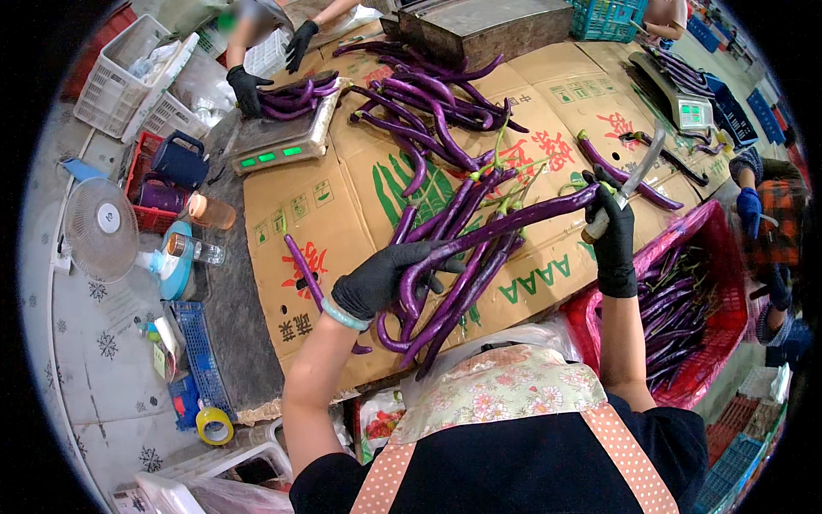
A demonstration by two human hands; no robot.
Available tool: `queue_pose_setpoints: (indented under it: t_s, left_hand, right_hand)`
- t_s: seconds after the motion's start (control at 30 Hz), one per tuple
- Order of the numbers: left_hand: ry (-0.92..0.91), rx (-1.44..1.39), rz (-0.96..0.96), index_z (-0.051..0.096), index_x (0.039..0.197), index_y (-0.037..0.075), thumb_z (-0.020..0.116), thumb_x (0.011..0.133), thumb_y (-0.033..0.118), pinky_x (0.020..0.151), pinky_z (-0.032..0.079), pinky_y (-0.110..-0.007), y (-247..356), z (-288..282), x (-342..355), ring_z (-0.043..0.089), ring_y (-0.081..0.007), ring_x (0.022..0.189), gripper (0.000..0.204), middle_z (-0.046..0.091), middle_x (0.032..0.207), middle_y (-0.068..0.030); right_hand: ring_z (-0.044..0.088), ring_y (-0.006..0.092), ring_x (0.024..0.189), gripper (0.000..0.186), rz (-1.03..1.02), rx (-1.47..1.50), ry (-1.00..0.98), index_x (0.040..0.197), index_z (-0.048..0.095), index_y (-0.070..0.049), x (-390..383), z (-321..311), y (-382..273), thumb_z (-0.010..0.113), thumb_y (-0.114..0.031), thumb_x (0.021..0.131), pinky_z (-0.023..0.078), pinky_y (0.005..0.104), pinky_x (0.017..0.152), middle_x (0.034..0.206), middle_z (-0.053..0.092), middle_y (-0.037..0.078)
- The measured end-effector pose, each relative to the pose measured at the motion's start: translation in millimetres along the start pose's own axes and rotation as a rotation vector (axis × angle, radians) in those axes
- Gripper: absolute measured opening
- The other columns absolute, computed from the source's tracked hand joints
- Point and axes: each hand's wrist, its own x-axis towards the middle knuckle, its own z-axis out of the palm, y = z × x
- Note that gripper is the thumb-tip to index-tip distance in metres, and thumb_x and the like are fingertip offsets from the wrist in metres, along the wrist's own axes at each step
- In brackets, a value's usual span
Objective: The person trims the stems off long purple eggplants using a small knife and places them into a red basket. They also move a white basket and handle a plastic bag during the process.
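A long, curved purple eggplant [514, 221] stretches between my two black-gloved hands. My left hand [381, 278] is closed round its lower, bent end. A knife [644, 163] is gripped in my right hand [612, 231], its blade pointing up and its light handle showing below the fingers. The eggplant's stem end lies against that same hand, partly hidden by the fingers. Beneath the held eggplant rests a bunch of eggplants [467, 291] with green stems, on flattened cardboard [342, 201]. Farther off lies a larger pile of eggplants [428, 111].
Across the table, another person's gloved hand [246, 90] touches eggplants on a scale [287, 141]. A second scale [689, 111] stands at the far right. On my right is a red-lined crate [728, 334] of eggplants; a fan [101, 230] and baskets stand left.
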Motion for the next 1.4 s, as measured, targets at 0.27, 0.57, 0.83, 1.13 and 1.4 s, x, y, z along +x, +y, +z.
queue_pose_setpoints:
  t_s: [0.27, 0.57, 0.83, 1.13, 1.4]
  left_hand:
    - [-0.173, 0.139, 0.001, 0.048, 0.117, -0.001, 0.056, 0.085, 0.025, 0.069, 0.050, -0.029, -21, -28, 10, 0.060, -0.0153, 0.075, 0.042, 0.061, 0.102, -0.0142]
    - [0.016, -0.240, 0.324, 0.043, 0.123, 0.001, 0.057, 0.085, 0.018, 0.085, 0.046, -0.029, -4, -54, 50, 0.057, -0.0167, 0.092, 0.044, 0.057, 0.109, -0.0109]
    - [0.015, -0.248, 0.549, 0.034, 0.131, 0.002, 0.050, 0.087, 0.011, 0.100, 0.034, -0.033, 18, -86, 128, 0.044, -0.0230, 0.116, 0.048, 0.039, 0.132, -0.0102]
    - [0.451, 1.254, 0.232, 0.041, 0.123, 0.000, 0.065, 0.069, 0.008, 0.085, 0.042, -0.036, -49, -25, 135, 0.054, -0.0304, 0.101, 0.060, 0.055, 0.103, -0.0218]
    - [0.404, 1.103, 0.551, 0.035, 0.129, 0.002, 0.059, 0.069, 0.005, 0.083, 0.044, -0.040, -64, -7, 129, 0.054, -0.0359, 0.096, 0.065, 0.050, 0.113, -0.0248]
  right_hand:
    - [0.050, 0.0063, 0.064, 0.038, 0.072, -0.118, 0.062, 0.120, 0.049, -0.001, 10, 2, 17, 0.050, -0.021, 0.087, 0.040, 0.0189, 0.054, 0.101, 0.063, 0.006]
    - [0.058, 0.0109, 0.068, 0.038, 0.254, -0.209, 0.057, 0.117, 0.052, -0.004, -10, 7, 37, 0.053, -0.024, 0.086, 0.042, 0.0203, 0.053, 0.097, 0.064, 0.008]
    - [0.055, 0.0100, 0.066, 0.039, 0.422, -0.297, 0.128, 0.115, 0.053, -0.004, -43, -4, 54, 0.053, -0.028, 0.085, 0.041, 0.0205, 0.053, 0.092, 0.064, 0.006]
    - [0.056, 0.0120, 0.067, 0.034, 0.505, -0.231, 0.110, 0.114, 0.055, -0.004, -58, -7, 70, 0.052, -0.024, 0.086, 0.045, 0.0225, 0.056, 0.091, 0.064, 0.007]
    - [0.058, 0.0123, 0.064, 0.033, 0.376, -0.307, 0.054, 0.109, 0.057, -0.001, -62, -8, 61, 0.056, -0.021, 0.083, 0.044, 0.0227, 0.053, 0.085, 0.065, 0.008]
